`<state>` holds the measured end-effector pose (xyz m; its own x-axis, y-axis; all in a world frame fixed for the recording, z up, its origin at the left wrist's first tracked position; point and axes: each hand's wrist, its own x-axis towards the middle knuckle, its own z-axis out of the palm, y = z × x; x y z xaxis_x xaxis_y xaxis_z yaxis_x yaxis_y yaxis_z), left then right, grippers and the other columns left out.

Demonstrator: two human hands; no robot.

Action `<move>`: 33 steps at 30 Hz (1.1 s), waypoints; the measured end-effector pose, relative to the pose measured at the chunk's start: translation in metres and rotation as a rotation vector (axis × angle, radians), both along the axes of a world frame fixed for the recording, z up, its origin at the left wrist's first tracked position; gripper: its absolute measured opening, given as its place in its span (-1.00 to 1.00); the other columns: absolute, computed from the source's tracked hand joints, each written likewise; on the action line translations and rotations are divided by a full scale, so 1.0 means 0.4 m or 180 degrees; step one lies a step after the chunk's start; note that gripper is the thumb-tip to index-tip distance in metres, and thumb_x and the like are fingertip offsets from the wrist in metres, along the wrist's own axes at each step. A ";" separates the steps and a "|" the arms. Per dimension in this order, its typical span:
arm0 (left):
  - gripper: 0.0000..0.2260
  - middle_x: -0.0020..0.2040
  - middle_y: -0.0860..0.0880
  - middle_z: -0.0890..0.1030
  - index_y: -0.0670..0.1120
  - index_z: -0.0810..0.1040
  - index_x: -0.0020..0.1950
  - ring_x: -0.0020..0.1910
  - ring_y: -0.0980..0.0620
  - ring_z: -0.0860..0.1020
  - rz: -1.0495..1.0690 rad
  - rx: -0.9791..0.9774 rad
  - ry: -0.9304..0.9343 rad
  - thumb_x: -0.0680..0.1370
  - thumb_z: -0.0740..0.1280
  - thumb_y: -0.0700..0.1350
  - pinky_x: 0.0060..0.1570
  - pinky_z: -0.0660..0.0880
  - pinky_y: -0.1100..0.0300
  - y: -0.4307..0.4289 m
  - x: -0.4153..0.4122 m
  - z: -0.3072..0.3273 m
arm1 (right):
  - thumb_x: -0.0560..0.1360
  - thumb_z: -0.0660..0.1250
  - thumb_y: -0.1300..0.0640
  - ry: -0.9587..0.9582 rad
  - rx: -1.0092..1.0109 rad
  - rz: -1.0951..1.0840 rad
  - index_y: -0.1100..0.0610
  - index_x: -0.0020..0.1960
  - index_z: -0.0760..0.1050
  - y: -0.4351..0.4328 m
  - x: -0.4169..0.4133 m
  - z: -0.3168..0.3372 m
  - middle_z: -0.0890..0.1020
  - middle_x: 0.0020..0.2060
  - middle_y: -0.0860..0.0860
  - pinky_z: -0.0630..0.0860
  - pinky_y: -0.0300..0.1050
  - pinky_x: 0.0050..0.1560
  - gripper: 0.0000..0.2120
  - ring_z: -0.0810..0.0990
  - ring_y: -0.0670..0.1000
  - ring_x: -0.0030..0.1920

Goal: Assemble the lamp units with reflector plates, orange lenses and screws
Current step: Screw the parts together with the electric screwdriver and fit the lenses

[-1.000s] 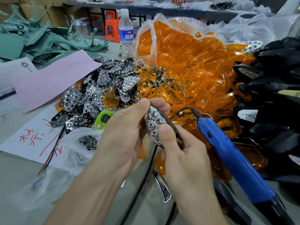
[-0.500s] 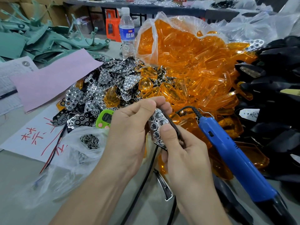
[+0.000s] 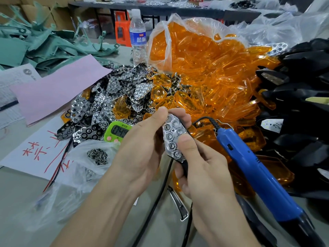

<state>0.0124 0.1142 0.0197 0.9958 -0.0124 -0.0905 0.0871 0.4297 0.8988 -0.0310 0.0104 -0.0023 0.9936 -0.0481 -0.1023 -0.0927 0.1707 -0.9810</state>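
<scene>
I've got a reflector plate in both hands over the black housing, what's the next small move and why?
Probably press the reflector plate flush into the black housing with the thumb of the right hand, while the left hand steadies its top end. Both hands hold it, no orange lens covers it, and the blue screwdriver lies untouched.

a grey worktable up front; behind it a long dark table, an orange stool beside its legs, cardboard boxes far left.
</scene>
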 end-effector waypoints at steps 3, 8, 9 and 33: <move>-0.72 -0.37 0.00 0.70 -0.12 0.61 -0.16 0.06 -0.17 0.54 -0.0002 0.0653 -0.0080 0.67 0.20 -0.14 -0.23 0.58 0.39 0.028 0.013 -0.007 | 0.44 0.38 -0.23 0.0247 0.0303 0.0092 -0.06 -0.12 0.71 -0.016 0.001 0.017 0.51 -0.48 0.04 0.26 -0.31 -0.58 -0.73 0.36 -0.10 -0.56; -0.78 0.02 -0.18 0.74 -0.13 0.75 0.00 -0.02 -0.06 0.69 -0.0025 0.0413 -0.0668 0.60 0.35 -0.05 -0.11 0.65 0.14 0.032 -0.036 -0.011 | 0.56 0.33 -0.11 0.0438 0.0471 0.0280 -0.06 -0.28 0.66 -0.020 -0.009 0.030 0.46 -0.44 0.12 0.20 -0.31 -0.62 -0.71 0.31 -0.09 -0.59; -0.79 -0.02 -0.18 0.74 -0.16 0.73 0.01 -0.04 -0.06 0.70 0.0067 0.0452 -0.0677 0.58 0.36 -0.07 -0.13 0.64 0.16 0.027 -0.035 -0.005 | 0.56 0.33 -0.12 0.0447 0.0446 0.0296 -0.07 -0.27 0.66 -0.019 -0.009 0.031 0.47 -0.44 0.11 0.20 -0.31 -0.62 -0.72 0.31 -0.09 -0.59; -0.77 -0.25 -0.01 0.65 0.01 0.69 -0.33 -0.19 0.05 0.65 -0.0427 -0.0833 0.0061 0.33 0.23 -0.11 -0.13 0.61 0.17 0.016 -0.010 -0.025 | 0.42 0.12 -0.47 -0.0612 -0.1078 -0.0184 -0.33 0.08 0.61 0.002 -0.016 -0.019 0.56 -0.41 -0.28 0.41 -0.11 -0.25 -0.56 0.53 -0.16 -0.36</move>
